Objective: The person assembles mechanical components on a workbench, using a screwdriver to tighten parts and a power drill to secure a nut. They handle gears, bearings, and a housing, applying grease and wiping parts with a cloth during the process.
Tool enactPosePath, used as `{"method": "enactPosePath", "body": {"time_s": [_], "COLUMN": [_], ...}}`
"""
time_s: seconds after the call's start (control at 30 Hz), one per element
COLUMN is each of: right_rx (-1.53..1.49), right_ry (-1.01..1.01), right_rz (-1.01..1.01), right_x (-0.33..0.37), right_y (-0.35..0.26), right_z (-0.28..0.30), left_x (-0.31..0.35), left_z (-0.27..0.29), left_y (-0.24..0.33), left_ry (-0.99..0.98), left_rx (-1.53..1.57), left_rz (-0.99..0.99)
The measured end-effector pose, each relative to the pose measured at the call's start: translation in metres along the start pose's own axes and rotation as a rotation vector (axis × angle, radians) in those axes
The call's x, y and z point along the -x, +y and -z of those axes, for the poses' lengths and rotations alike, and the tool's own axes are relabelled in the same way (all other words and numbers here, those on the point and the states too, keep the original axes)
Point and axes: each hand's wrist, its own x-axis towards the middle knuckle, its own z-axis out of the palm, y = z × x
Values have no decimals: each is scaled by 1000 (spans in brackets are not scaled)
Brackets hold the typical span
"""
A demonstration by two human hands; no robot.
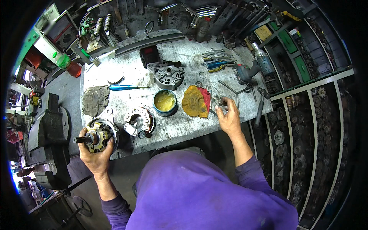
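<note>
My left hand (pixel 96 159) is closed around an alternator rotor (pixel 97 138) seated in its metal end housing, above the bench's near left edge. The rotor's shaft points left. My right hand (pixel 231 115) reaches over the bench on the right, thumb and forefinger apart and bent, beside small metal parts (pixel 217 100) too small to name. Next to that hand lie a yellow-brown cloth (pixel 195 101) and a red cloth (pixel 207 100). Between my hands stand a round tub of yellow grease (pixel 165 102) and a ring-shaped alternator part (pixel 140 119) with a white block.
Another alternator housing (pixel 168 74) sits farther back. A blue screwdriver (pixel 126 87) and a grey rag (pixel 96 100) lie left. Pliers (pixel 218 66), a T-handle wrench (pixel 235 92), a cordless driver (pixel 245 73) and a hammer (pixel 261 103) lie right. A vise (pixel 50 134) stands far left.
</note>
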Motion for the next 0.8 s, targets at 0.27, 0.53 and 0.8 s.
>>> {"method": "enactPosePath", "body": {"time_s": [0.27, 0.53, 0.8], "right_rx": [174, 445, 396], "right_ry": [-67, -446, -509], "right_rz": [135, -50, -180], "right_x": [-62, -147, -162], "right_y": [45, 40, 41], "right_z": [-34, -83, -94], "left_x": [-4, -11, 16], "left_z": [-10, -8, -135], "left_y": [7, 87, 166], "left_ry": [-21, 268, -415], "left_rx": [4, -147, 8], "left_rz": [83, -136, -273]}}
